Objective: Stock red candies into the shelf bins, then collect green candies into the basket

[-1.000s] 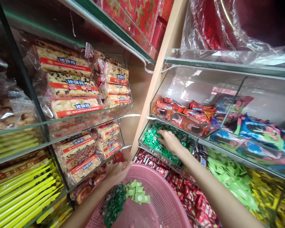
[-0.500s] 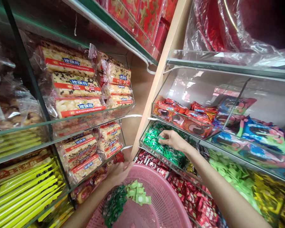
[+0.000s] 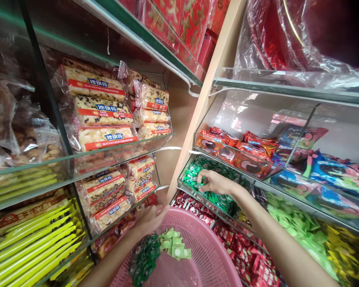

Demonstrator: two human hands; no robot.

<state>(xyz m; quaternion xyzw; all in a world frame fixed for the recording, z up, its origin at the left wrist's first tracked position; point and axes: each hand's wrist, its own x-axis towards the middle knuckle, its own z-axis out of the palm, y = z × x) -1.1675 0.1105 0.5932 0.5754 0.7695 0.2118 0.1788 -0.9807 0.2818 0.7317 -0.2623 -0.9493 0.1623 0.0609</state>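
In the lower middle, my left hand grips the far left rim of a pink plastic basket, its fingers wrapped over the edge. Inside the basket lie a heap of dark green wrapped candies and a small pile of pale green square packets. My right hand reaches into a glass bin of shiny green wrapped candies. Its fingers curve down onto them, with a gap between thumb and index finger. No candy shows clearly in that hand.
Packaged sachima bars fill glass shelves on the left, above yellow packets. Red snack packs and blue ones sit above my right arm. Red candies lie below. A wooden post divides the shelves.
My right hand's fingers have spread slightly and shifted among the green candies. My left hand stays on the basket rim. The whole view has moved a little.
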